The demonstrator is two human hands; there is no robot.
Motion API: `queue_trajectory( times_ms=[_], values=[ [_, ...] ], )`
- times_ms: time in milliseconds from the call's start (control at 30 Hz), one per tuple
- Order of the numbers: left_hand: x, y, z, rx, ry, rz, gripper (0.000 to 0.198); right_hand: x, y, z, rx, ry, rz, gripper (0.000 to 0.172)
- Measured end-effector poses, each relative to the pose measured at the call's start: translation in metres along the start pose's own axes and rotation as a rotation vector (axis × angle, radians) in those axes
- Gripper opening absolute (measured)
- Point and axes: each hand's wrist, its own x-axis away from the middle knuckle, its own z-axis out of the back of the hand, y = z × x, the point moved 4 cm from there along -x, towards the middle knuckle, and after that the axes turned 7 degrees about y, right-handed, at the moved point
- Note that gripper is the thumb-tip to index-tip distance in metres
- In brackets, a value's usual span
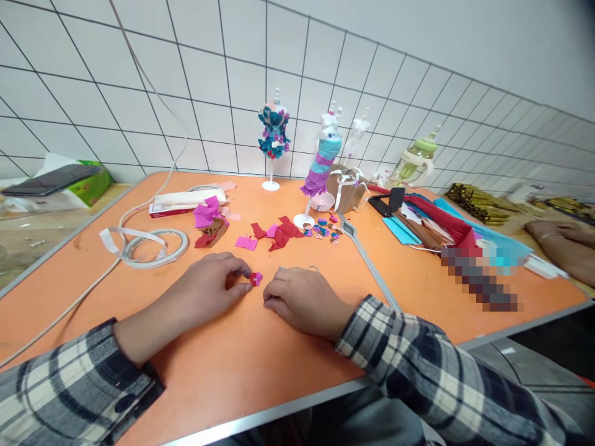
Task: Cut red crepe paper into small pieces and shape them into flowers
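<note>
Between the thumb and forefinger of my left hand (pixel 211 282) is a small red and pink paper flower (pixel 256 279), held just above or on the orange table (pixel 242 378). My right hand (pixel 302 297) rests close by on the right, its fingers curled together; what they hold, if anything, is hidden. A thin ring-like edge (pixel 314 268) shows just behind that hand. Beyond the hands lie red crepe paper scraps (pixel 282 234), a pink paper piece (pixel 246 243) and several small finished paper flowers (pixel 321 230).
A roll of white tape (pixel 179 257) and a cable (pixel 93 286) lie at left. At the back stand a teal-dressed mini mannequin (pixel 273 133), a blue and purple one (pixel 320 164) and a bottle (pixel 415 162). A person's arm (pixel 564 248) rests at far right.
</note>
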Motion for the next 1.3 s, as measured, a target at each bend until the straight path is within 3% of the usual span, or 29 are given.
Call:
queue_trajectory(
  times_ms=[100,167,267,333,400,467,533,633,733,833,1033,1300],
  values=[
    [0.002,0.003,0.002,-0.074,-0.023,-0.011,0.034,-0.001,-0.003,-0.002,0.030,-0.019,0.024,0.016],
    [0.004,0.004,0.005,-0.093,-0.018,0.009,0.039,-0.003,0.007,0.006,0.042,0.017,-0.058,0.017],
    [0.005,0.001,0.008,-0.075,-0.023,0.072,0.040,-0.001,0.045,0.030,0.132,0.115,-0.355,0.025],
    [0.004,-0.001,0.008,-0.053,-0.049,0.075,0.033,0.004,0.073,0.045,0.260,0.109,-0.517,0.036],
    [0.003,-0.003,0.008,-0.029,-0.063,0.025,0.025,0.011,0.093,0.055,0.333,0.079,-0.574,0.038],
    [0.001,-0.006,0.008,-0.015,-0.055,0.004,0.021,0.017,0.103,0.059,0.363,0.088,-0.559,0.028],
    [-0.001,-0.010,0.011,-0.004,-0.020,0.021,0.022,0.018,0.100,0.059,0.366,0.154,-0.529,0.030],
    [-0.004,-0.012,0.015,0.000,0.060,-0.021,0.028,0.005,0.074,0.050,0.278,0.264,-0.422,0.023],
    [-0.008,-0.014,0.013,0.002,0.081,-0.104,0.030,-0.023,0.037,0.029,0.100,0.219,-0.230,0.020],
    [-0.008,-0.018,0.006,-0.001,0.056,-0.135,0.028,-0.048,0.013,0.008,0.030,0.117,-0.160,0.021],
    [-0.004,-0.010,0.003,-0.047,0.028,-0.100,0.025,-0.056,0.010,-0.013,-0.010,0.024,-0.203,0.022],
    [0.001,-0.003,-0.002,0.053,-0.021,-0.034,0.021,-0.043,0.012,-0.011,-0.040,-0.040,-0.141,0.020]
  ],
)
